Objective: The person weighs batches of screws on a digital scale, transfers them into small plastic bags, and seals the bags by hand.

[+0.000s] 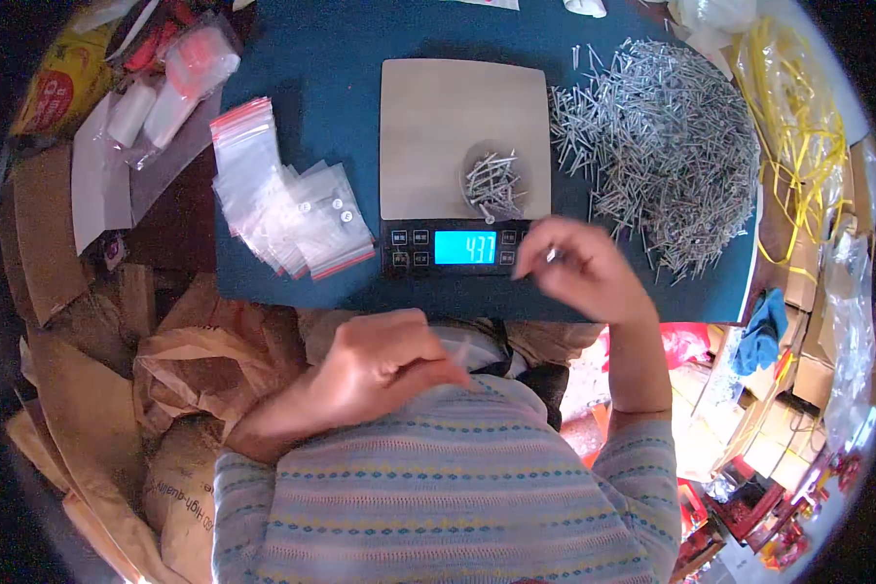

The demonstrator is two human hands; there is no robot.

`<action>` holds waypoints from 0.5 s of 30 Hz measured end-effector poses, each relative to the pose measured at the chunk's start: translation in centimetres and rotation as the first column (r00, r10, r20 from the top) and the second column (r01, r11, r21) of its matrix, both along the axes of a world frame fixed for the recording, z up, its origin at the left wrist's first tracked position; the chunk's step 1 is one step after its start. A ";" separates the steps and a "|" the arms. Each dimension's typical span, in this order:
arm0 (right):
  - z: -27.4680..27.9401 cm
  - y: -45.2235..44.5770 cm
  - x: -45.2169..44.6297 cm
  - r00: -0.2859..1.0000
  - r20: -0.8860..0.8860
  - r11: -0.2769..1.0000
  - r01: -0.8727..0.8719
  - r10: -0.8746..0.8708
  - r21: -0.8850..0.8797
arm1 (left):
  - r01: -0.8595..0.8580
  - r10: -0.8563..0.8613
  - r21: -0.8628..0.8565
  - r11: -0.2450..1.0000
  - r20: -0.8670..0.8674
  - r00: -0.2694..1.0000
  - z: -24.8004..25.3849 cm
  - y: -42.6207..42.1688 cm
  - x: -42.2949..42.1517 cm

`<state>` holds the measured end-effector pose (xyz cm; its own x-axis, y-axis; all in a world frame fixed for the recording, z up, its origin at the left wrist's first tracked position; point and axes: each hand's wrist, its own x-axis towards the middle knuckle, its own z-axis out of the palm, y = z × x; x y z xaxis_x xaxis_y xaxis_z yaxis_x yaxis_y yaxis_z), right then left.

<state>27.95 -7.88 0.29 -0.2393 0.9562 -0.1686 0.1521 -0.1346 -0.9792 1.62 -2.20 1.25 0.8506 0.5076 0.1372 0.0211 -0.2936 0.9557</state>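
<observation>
Can see 1 portion of nails (493,183) already in the round cup (527,171) on the digital scale (428,136), reading perhaps 437. Would judge as unfinished: can find a large nail heap (667,146) at right, flat zip bags (287,219) at left. Pinching translucent film (461,350) with the left hand (375,360); loosely curling the right hand (586,269), cannot tell around what.

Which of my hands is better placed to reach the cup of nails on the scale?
Probably your right hand: it's by the near right corner of the scale, close to the cup. Your left hand is farther back, by your shirt. The right may hold something small and shiny.
</observation>
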 end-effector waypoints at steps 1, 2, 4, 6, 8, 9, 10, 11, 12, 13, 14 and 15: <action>0.6 -0.1 -0.6 0.995 0.003 0.994 -0.101 0.101 0.027 | 0.009 -0.009 0.002 1.000 0.020 1.000 0.0 -0.2 0.5; 1.2 0.0 -1.4 0.980 0.008 0.978 -0.201 0.201 0.053 | 0.019 -0.019 0.004 1.000 0.039 0.999 0.0 -0.3 0.8; 1.5 -0.2 -2.1 0.966 0.017 0.965 -0.260 0.259 0.036 | 0.001 -0.001 0.042 0.999 0.002 1.000 0.3 -0.5 1.3; 1.6 -0.2 -2.1 0.972 0.083 0.972 -0.223 0.218 0.066 | -0.007 0.006 0.068 0.998 0.008 1.000 0.3 -0.5 1.4; 1.4 -0.1 -2.0 0.978 0.197 0.983 -0.098 0.066 0.156 | -0.007 0.002 0.078 0.997 0.057 0.998 -0.1 -0.5 1.4; 1.2 0.0 -1.7 0.975 0.222 0.978 -0.042 -0.005 0.207 | -0.011 0.008 0.076 0.997 0.035 0.999 -0.1 -0.5 1.3; 1.0 0.2 -1.8 0.972 0.230 0.975 0.000 -0.052 0.223 | -0.016 0.015 0.073 0.997 0.013 1.000 0.0 -0.5 1.2; 1.0 0.4 -1.8 0.966 0.238 0.970 0.041 -0.099 0.239 | -0.021 0.022 0.071 0.997 -0.008 1.000 0.1 -0.5 1.1; 1.3 0.6 -1.8 0.962 0.247 0.982 0.073 -0.115 0.173 | -0.022 0.022 0.071 0.997 0.001 1.000 0.0 -0.5 1.1; 1.7 0.7 -1.8 0.957 0.257 0.989 0.106 -0.130 0.105 | -0.021 0.020 0.070 0.997 0.011 1.000 0.0 -0.5 1.1; 1.7 0.9 -2.0 0.946 0.257 0.969 0.150 -0.199 0.198 | -0.019 0.017 0.069 0.997 0.021 1.000 -0.1 -0.6 1.2; 1.5 1.5 -2.4 0.931 0.249 0.938 0.191 -0.266 0.290 | -0.016 0.014 0.079 0.997 0.020 1.000 -0.1 -0.6 1.3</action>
<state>25.54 -6.41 1.78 0.0120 0.9980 0.0617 0.4202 0.0509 -0.9060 2.91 -2.85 1.11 0.8396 0.5074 0.1938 0.0076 -0.3678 0.9299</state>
